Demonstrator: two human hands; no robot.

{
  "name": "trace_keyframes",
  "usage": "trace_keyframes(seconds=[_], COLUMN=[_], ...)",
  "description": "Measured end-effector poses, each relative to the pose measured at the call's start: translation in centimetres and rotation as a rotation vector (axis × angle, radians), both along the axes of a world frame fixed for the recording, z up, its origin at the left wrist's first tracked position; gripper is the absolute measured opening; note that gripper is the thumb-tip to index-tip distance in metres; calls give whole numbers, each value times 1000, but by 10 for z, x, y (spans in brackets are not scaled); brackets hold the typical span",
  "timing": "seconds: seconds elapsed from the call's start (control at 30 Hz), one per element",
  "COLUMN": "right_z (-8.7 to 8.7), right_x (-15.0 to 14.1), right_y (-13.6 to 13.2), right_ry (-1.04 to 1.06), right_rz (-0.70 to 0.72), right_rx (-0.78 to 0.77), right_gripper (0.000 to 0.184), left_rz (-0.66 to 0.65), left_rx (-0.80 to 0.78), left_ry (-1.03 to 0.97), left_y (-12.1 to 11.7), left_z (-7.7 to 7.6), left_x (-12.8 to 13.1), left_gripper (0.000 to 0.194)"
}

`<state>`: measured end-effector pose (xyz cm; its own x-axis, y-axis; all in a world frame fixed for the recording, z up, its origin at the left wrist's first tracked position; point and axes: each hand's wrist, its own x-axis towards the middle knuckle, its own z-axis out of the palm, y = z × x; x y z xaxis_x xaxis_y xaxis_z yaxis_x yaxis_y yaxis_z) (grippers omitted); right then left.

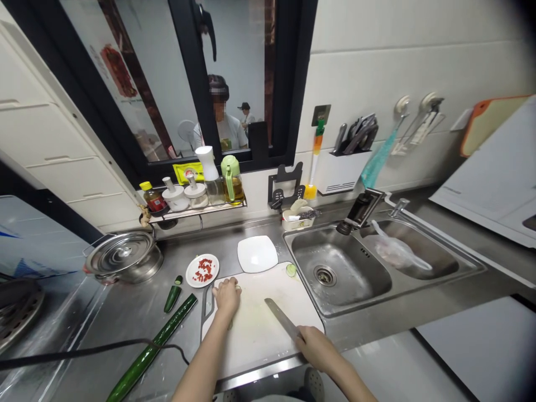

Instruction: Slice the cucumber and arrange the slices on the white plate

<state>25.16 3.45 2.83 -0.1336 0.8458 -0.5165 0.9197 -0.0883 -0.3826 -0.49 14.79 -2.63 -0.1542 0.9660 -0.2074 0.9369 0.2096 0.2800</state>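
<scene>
right hand, lower ctr-right of frame, has its grip closed round the handle end of the knife; blade points to upper left over the white cutting board. left hand is at upper left of board, fingers bent down w/ a bit of pale green by the tips; can't tell if its grip is pinching or just resting. cucumber slice at board's upper right corner, nr sink. long cucumber on counter, lower left, w/ black cord across it; short cucumber pc just above. plate w/ red bits and empty white plate behind board, mid-frame
</scene>
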Motion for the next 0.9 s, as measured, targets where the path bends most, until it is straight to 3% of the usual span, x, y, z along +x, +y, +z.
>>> trace_keyframes(seconds=[0.23,0.5,0.73,0.9], right_z=[-1,6,6,6], right_x=[-8,-20,-30,-38], right_y=[5,13,11,9], right_ry=[-7,-51,-96,-88], right_rz=[29,110,204,247], right_rx=[-13,-43,-50,-72], right_gripper=[32,33,32,31], left_rz=[32,40,-23,-11], left_rx=[-104,-202,-166,-154], left_ry=[-83,-205,-183,-154], left_y=[-5,-25,-41,-43], left_z=[3,2,11,9], left_x=[-6,-2,-4,-11], left_gripper=[13,17,23,27])
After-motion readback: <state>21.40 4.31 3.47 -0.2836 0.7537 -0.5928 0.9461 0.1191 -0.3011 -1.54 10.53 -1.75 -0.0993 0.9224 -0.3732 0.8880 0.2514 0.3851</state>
